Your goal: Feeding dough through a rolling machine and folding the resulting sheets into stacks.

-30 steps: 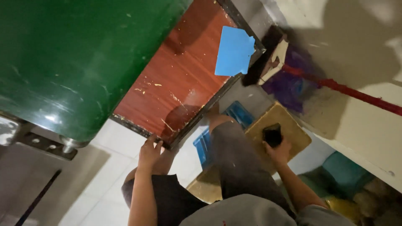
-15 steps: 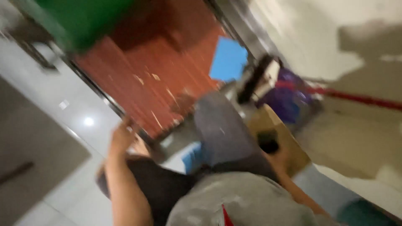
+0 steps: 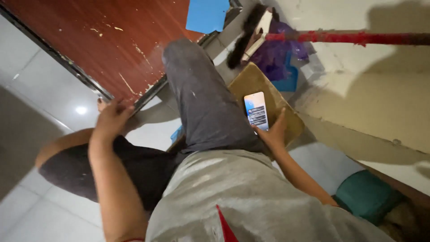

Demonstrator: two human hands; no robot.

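My right hand (image 3: 274, 133) holds a smartphone (image 3: 256, 110) with a lit screen, down by my right side above a tan cardboard piece (image 3: 286, 117). My left hand (image 3: 112, 120) rests with curled fingers on my bent left knee, close to the metal edge of a reddish-brown wooden door panel (image 3: 112, 40). It holds nothing that I can see. My right leg in grey trousers (image 3: 201, 103) stretches forward between the two hands. A grey shirt covers my torso at the bottom of the view.
A broom with a red handle (image 3: 349, 37) and dark bristles leans against the pale wall. Purple plastic (image 3: 275, 56) lies under it. A blue sheet (image 3: 207, 14) is on the door panel. A teal cushion (image 3: 365, 195) sits at the lower right. White floor tiles (image 3: 40, 89) lie at left.
The view swung down and right, so the green surface is out of sight. My right hand turned the phone, whose screen now shows lit. My left hand stays at my knee.
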